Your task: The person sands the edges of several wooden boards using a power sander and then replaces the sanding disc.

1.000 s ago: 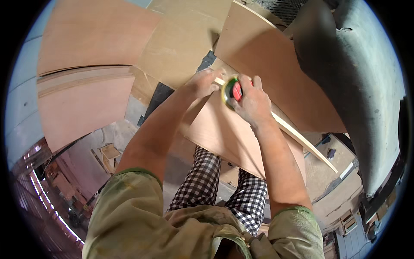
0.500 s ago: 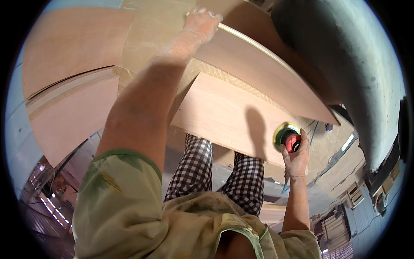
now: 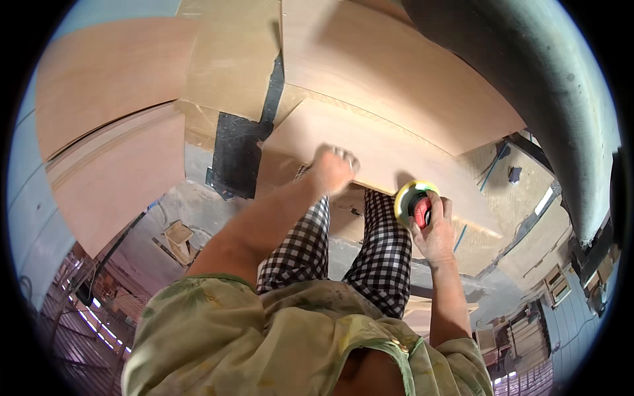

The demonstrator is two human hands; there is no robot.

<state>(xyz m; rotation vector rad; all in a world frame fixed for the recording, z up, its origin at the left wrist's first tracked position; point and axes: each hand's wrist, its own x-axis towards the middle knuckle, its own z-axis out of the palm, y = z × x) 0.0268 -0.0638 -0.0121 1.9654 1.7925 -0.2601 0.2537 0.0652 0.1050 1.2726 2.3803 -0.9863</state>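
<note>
Left hand (image 3: 334,171) has swung toward 6 o'clock, fingers curled at the board (image 3: 383,148), grip unclear; right hand (image 3: 437,236) wraps fingers round the sander (image 3: 420,210), whose tilting could gouge wood.

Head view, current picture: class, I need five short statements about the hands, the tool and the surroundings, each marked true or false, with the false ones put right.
1. The right hand holds a red-and-black sander. True.
2. The sander is to the left of the left hand. False: it is to the right of it.
3. The left hand is at the near edge of the pale board. True.
4. The trousers are plain white. False: they are dark-and-white checked.
5. A large grey curved object fills the upper right of the view. True.
</note>
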